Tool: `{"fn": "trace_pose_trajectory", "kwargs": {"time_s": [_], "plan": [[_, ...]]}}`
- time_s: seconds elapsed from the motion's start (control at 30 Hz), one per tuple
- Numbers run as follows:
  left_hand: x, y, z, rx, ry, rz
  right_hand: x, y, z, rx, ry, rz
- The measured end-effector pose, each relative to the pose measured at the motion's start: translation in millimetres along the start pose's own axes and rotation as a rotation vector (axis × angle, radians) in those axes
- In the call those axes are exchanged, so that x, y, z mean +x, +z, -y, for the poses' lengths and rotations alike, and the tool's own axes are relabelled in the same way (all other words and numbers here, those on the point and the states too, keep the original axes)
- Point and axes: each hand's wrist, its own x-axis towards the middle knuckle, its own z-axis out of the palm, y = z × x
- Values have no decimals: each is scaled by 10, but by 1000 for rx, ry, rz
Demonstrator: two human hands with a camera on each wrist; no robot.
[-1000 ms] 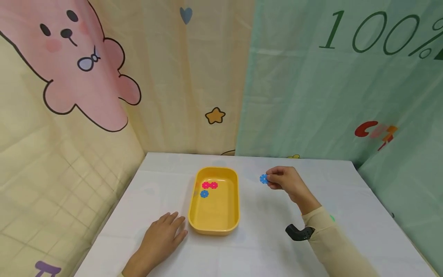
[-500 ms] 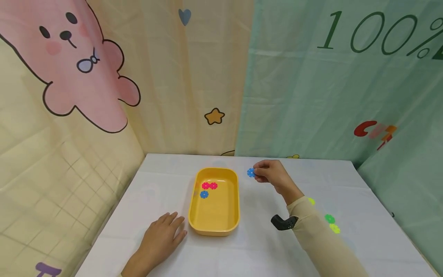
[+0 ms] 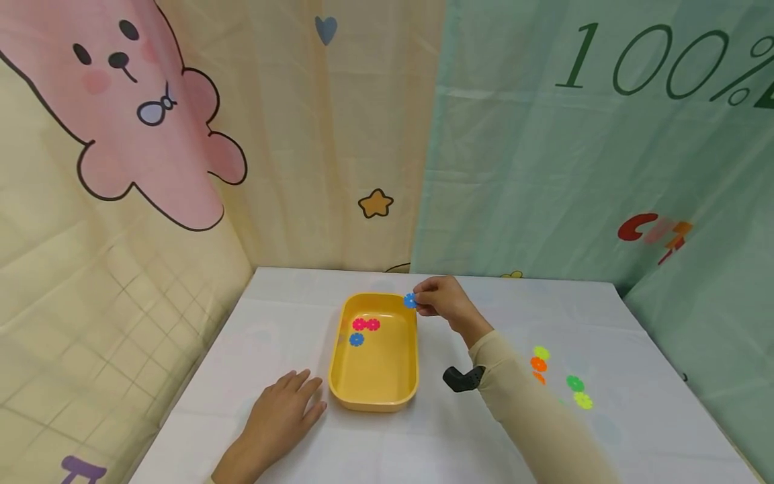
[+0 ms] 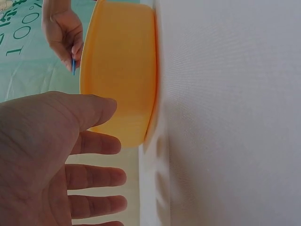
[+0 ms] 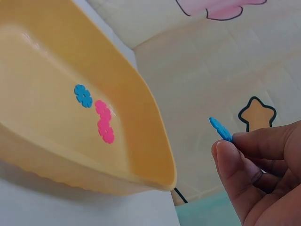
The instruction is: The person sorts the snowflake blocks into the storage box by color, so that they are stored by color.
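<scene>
My right hand [image 3: 446, 300] pinches a blue flower-shaped disc [image 5: 221, 129] between thumb and forefinger, held up at the far right corner of the yellow tray [image 3: 375, 383]. Inside the tray lie two pink flower-shaped discs [image 3: 366, 324], side by side, and another blue flower-shaped disc [image 3: 357, 339] just in front of them. My left hand [image 3: 281, 417] rests on the table to the left of the tray, fingers spread and holding nothing. In the left wrist view its thumb overlaps the tray's outer wall [image 4: 122, 56].
On the white table [image 3: 290, 309] to the right lie several loose flower-shaped discs: yellow [image 3: 583, 400], green [image 3: 575, 383] and orange [image 3: 538, 364], some partly hidden by my right sleeve [image 3: 526, 403]. A black wrist mount [image 3: 463, 380] juts from that sleeve. Printed curtains stand behind the table.
My right hand has moved left with the blue disc, from the table's right side to the tray's edge. Loose discs on the right have come into view. The left hand has stayed put.
</scene>
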Motion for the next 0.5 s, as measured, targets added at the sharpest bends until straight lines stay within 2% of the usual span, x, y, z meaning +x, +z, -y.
{"fn": "trace_pose_trajectory", "kwargs": {"time_s": [0.3,0.5], "plan": [[7,17,9,-9,-10,18,103,285,-18,-2,-14,19],[10,16,14,-16,-14,16,145,477,7,-56,-32,33]]}}
